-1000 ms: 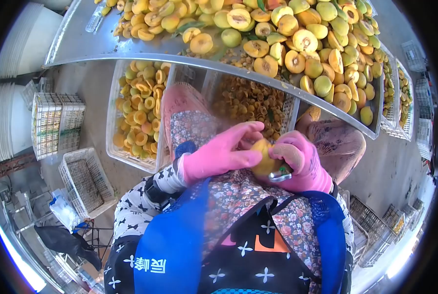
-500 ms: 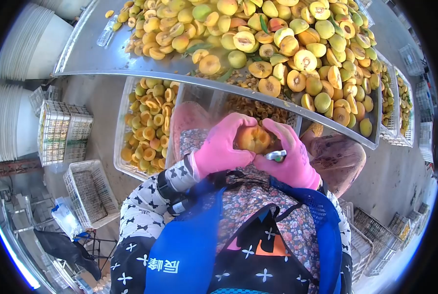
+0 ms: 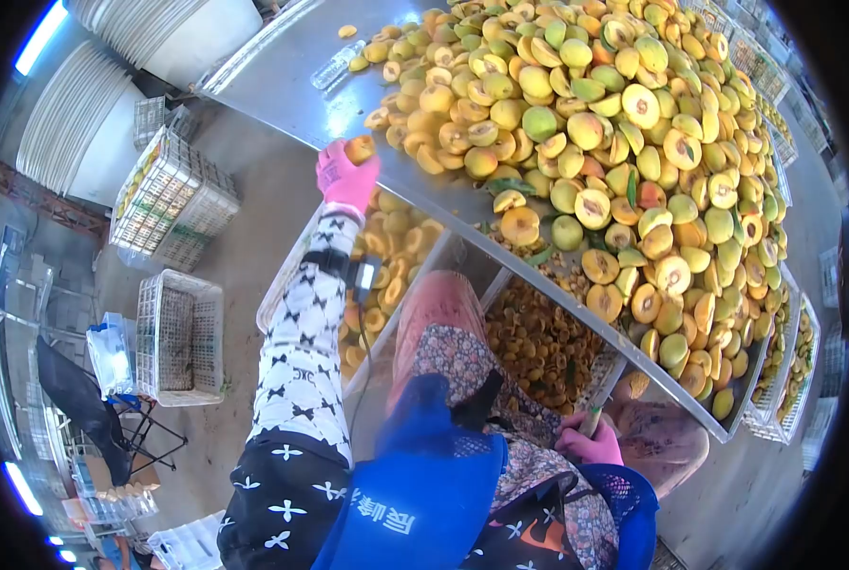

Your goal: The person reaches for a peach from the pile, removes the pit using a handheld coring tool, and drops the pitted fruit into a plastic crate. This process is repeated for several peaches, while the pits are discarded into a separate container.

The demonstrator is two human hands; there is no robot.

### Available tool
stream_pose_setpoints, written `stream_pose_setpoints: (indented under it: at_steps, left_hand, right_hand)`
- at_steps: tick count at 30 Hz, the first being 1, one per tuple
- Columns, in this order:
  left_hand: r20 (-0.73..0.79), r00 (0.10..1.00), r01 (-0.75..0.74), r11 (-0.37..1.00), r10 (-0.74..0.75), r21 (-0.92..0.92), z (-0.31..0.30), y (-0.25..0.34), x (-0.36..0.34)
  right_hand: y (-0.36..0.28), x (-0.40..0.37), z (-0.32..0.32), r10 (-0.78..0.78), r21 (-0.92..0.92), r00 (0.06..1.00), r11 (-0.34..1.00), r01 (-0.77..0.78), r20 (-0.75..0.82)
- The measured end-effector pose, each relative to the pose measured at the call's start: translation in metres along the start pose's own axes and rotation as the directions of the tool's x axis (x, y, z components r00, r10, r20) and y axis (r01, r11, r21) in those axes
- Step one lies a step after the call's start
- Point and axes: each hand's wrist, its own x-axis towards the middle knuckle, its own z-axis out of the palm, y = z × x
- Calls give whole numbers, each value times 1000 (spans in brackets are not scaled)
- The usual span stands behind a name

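Note:
My left hand (image 3: 346, 179), in a pink glove, is stretched out by the metal table's near edge, above the crate of peach halves (image 3: 391, 242). Its fingers are closed around a peach half (image 3: 360, 148). My right hand (image 3: 592, 445), also in pink, rests low near my lap, wrapped around a small hand tool (image 3: 591, 419) with a greenish part sticking up; its working end cannot be made out. Between my knees sits a crate of brown peach pits (image 3: 548, 342).
A metal table (image 3: 282, 71) carries a big heap of halved yellow peaches (image 3: 586, 123) and a clear plastic bottle (image 3: 339, 65). White crates (image 3: 179, 342) stand on the floor at left, beside stacked white tubs (image 3: 77, 123). More filled crates (image 3: 776, 408) stand at right.
My hands have parted. The left carried a peach piece out to the left, over the peach-half crate; the right dropped toward my lap with the tool. The view has turned left.

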Motion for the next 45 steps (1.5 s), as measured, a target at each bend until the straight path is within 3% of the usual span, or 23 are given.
stream_pose_setpoints:
  at_steps: [2,5,9,10,13,16,19,20,23,24,26,27,29,30,31,33,37,38,41,42,43,44,45]
  left_hand:
    - [14,1000,-1,951,-3,308,8,-14,28]
    - [109,993,-96,859,47,502,31,-38,62]
    - [219,976,-172,666,14,726,57,-23,78]
    - [187,980,-178,714,67,677,63,-16,71]
    - [419,904,-51,947,-91,317,52,28,49]
    - [635,766,-79,966,-100,248,72,39,20]
    - [499,863,-21,980,-83,199,86,40,16]
    - [554,824,14,981,-122,195,82,43,21]
    - [444,895,43,999,-41,6,47,64,4]
    - [481,869,252,940,-115,-231,50,54,-1]
    - [679,734,567,547,4,-616,13,87,-34]
    - [741,664,703,257,96,-663,-9,103,-53]
    - [780,568,784,117,262,-610,-24,126,-101]
    - [776,523,820,41,351,-571,-23,138,-123]
    - [797,460,854,50,392,-518,-20,146,-143]
    - [819,327,912,71,471,-404,-14,161,-181]
    - [817,187,963,63,545,-263,-30,199,-235]
    - [801,187,973,8,568,-233,-11,185,-249]
    - [755,251,908,122,605,-400,-15,198,-266]
    - [605,376,490,403,702,-773,-27,202,-266]
    - [425,483,-119,538,765,-834,-40,206,-267]
    - [443,466,-98,542,766,-835,-48,209,-265]
    - [460,447,-78,546,767,-834,-56,212,-263]
  right_hand:
    - [-13,-5,12,59,34,996,998,-56,-67]
    - [-7,4,14,36,-107,989,993,-51,-140]
    - [-18,9,19,63,-101,987,992,-79,-149]
    - [-19,10,18,70,-89,986,992,-84,-153]
    - [-22,14,19,86,-52,982,994,-95,-168]
    - [-21,12,18,110,-61,980,991,-122,-167]
    - [-22,16,15,55,-83,992,994,-65,-117]
    - [-13,18,10,31,-85,994,996,-39,-100]
    - [-5,16,5,-54,-26,993,998,51,-101]
    - [-2,19,0,-97,-16,988,995,96,-120]
    - [-9,14,-2,-142,-31,978,990,138,-152]
    - [-19,11,2,-145,-76,973,988,133,-180]
    - [-47,5,12,-253,-234,957,948,215,-145]
    - [-45,11,11,-374,-266,921,904,335,-111]
    - [-45,16,13,-534,-392,839,798,458,-107]
    - [-59,13,22,-603,-309,789,778,548,-120]
    - [-64,9,29,-778,-462,614,597,656,-134]
    - [-64,6,30,-783,-460,603,597,657,-155]
    - [-54,3,21,-795,-561,582,564,607,-170]
    - [-48,5,17,-815,-624,552,525,578,-175]
    - [-51,2,16,-775,-550,603,592,589,-189]
    - [-45,6,11,-743,-530,634,634,564,-213]
    - [-39,14,11,-815,-552,534,558,620,-224]
